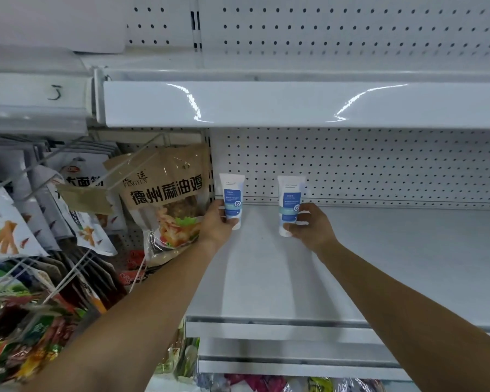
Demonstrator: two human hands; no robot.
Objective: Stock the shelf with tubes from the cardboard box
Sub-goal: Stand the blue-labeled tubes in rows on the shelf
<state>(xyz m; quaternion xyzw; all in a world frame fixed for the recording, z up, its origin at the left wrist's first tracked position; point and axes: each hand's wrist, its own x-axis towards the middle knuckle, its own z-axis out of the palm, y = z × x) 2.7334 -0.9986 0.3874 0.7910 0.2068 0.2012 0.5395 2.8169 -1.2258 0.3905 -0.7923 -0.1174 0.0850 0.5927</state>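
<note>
Head view: left grip (pixel 215 222) is clasping the left tube (pixel 232 199), right grip (pixel 309 224) the right tube (pixel 290 202), both upright at the shelf (pixel 379 264); a hasty release is probably risking a topple.

Print on the left tube (pixel 232 190) and right tube (pixel 290 193) is too small to read. Fingers of the left hand (pixel 217 224) and right hand (pixel 311 227) hide their lower sides; the tubes' bases possibly touch the shelf (pixel 379 264).

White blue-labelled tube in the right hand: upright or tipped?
Upright: the white blue-labelled tube stands vertical, wide end up, in the right hand.
</note>
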